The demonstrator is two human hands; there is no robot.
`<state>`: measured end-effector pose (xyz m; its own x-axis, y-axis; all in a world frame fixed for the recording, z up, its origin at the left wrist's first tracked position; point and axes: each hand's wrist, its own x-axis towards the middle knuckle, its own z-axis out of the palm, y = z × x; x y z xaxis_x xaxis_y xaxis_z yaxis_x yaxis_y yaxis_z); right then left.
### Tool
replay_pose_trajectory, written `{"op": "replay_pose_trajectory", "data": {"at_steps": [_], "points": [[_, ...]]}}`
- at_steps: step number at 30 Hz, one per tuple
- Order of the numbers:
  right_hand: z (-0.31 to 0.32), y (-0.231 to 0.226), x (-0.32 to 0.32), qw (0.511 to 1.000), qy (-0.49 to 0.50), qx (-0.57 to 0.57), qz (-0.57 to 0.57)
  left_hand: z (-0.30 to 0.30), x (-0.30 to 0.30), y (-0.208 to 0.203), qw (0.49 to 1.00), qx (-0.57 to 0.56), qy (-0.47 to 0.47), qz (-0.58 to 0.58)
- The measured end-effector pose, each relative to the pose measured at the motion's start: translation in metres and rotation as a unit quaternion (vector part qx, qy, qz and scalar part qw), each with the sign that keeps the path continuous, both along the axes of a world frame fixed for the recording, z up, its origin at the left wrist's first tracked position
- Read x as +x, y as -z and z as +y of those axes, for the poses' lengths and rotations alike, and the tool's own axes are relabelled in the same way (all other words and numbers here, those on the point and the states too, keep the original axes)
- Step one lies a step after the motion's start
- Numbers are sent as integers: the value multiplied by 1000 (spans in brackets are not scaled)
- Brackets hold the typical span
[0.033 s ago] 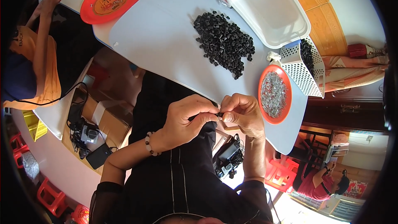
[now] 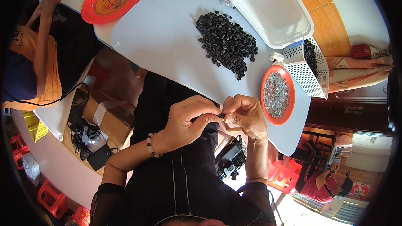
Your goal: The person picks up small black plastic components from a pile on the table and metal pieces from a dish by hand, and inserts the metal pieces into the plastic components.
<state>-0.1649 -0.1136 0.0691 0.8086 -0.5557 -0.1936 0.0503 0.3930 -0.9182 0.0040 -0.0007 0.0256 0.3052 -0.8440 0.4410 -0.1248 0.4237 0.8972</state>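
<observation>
Between the fingertips of both hands is a small black plastic piece [image 2: 221, 116], mostly covered by the fingers. My left hand [image 2: 188, 117], with a beaded bracelet at its wrist, pinches it from the left. From the right, my right hand [image 2: 247, 115] closes thumb and forefinger on it. Both hands are in front of my body, just off the table's near edge. Beyond them on the pale table [image 2: 155, 29] lies a heap of small black plastic pieces [image 2: 228, 42]. Right of my right hand, an orange-red plate [image 2: 292, 100] holds many small clear, shiny pieces [image 2: 276, 96].
A white tray [image 2: 272, 12] stands at the far right, beside a perforated white basket [image 2: 303, 69] with black pieces. A red plate [image 2: 90, 10] lies far left, near a co-worker's arms [image 2: 44, 37]. Below left are a cardboard box [image 2: 111, 121] and a cabled device; red stools [image 2: 52, 199] stand around.
</observation>
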Motion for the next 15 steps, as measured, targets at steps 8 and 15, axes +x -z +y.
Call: {"op": "replay_pose_trajectory", "data": {"at_steps": [8, 15], "points": [[5, -3, 2, 998, -16, -24, 53, 9, -6, -3, 996, -35, -49, -70], [9, -4, 3, 995, -15, -34, 98, 11, -5, -2, 987, -52, -69, -134]]}}
